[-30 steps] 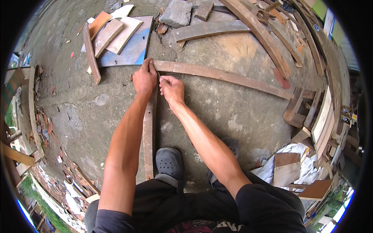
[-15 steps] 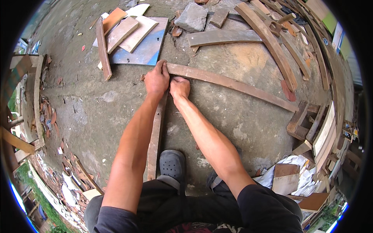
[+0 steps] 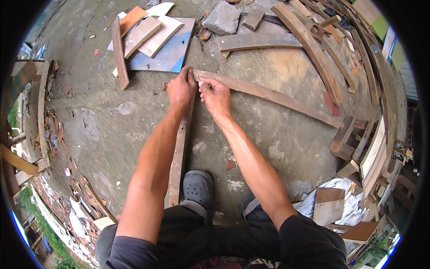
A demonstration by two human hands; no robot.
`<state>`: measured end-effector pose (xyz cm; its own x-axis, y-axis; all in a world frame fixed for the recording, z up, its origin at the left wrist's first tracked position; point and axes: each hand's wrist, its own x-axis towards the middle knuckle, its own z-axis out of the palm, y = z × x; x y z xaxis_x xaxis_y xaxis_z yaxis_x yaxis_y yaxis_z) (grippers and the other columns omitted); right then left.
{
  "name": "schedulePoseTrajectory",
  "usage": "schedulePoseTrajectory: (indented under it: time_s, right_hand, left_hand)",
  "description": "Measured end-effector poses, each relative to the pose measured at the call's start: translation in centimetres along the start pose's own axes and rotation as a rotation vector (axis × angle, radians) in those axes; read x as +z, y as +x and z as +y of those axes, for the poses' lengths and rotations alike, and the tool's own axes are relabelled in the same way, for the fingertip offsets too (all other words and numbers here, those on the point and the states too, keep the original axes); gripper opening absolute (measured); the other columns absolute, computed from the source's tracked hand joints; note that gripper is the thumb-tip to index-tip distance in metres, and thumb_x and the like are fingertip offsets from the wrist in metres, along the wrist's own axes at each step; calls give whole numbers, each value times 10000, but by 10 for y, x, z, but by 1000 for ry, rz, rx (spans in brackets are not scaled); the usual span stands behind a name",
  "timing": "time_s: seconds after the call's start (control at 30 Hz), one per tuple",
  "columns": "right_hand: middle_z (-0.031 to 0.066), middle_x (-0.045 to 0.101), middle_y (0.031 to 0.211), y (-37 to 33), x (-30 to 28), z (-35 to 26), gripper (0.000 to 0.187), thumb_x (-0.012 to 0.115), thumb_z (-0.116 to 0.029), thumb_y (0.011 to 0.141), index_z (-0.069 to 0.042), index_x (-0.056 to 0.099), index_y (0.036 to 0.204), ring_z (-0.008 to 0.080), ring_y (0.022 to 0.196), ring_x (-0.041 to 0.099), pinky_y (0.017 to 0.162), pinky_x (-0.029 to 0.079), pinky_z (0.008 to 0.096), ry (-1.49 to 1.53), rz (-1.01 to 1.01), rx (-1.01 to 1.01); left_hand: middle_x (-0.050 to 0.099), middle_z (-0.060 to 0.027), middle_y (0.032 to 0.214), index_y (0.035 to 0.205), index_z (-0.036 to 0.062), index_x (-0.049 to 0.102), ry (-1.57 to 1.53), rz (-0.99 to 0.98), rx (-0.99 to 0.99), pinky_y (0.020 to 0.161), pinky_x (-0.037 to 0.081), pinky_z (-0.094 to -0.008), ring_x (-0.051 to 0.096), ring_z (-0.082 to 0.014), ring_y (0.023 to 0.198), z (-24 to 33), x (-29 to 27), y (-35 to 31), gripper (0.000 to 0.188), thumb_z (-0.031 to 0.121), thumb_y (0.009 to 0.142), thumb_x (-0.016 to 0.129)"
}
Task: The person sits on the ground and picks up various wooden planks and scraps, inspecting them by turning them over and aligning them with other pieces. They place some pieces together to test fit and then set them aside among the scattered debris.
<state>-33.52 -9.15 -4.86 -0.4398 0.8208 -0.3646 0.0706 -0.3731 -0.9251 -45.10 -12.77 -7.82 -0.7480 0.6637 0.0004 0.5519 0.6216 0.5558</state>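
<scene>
Beyond the left fingers and furthest left, a narrow, dark-brown wooden strip [image 3: 119,54] is lying beside a flat blue-and-white painted board [image 3: 172,53], which is bearing pale and orange wooden offcuts [image 3: 142,36]. The left hand [image 3: 181,91] is gripping with its fingers bent tightly over the left end of a long, brown wooden plank [image 3: 268,95]. Below these fingers, a straight, grey-brown wooden batten [image 3: 179,157] is running back beside a dark-grey perforated clog [image 3: 198,186]; the hand is hiding the meeting of both timbers. Just right of the left fingers, the right hand [image 3: 216,94] is holding thumb and forefinger together at the plank's end; whether they are pinching anything small, I cannot tell. Well ahead of them, a rough grey stone [image 3: 222,19] is resting; the plank is stretching away rightward from the fingers toward a dark-brown wooden frame [image 3: 342,142].
</scene>
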Motion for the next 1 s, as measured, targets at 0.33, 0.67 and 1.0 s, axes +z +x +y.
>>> schedulePoseTrajectory:
  time_s: [0.33,0.67,1.0]
  right_hand:
    - [104,686,739,10,17,42,210,601,-89,891,54,714,996,154,571,637,504,530,298,-108,141,264]
    - [180,714,750,27,24,66,186,597,-129,818,-24,750,835,292,676,711,673,565,391,-228,213,343]
    - [31,587,561,26,28,48,139,599,-50,804,4,722,769,95,483,507,420,361,279,-98,243,169]
  left_hand:
    - [698,-205,896,1140,208,673,45,-3,7,775,521,-517,663,-436,834,0,1,0,271,336,986,490]
    - [691,-226,835,1130,198,671,58,26,59,720,531,-531,669,-439,764,1,1,0,265,329,977,498]
    - [696,-210,867,1143,213,666,18,13,48,743,527,-521,670,-429,804,2,4,3,273,347,977,496]
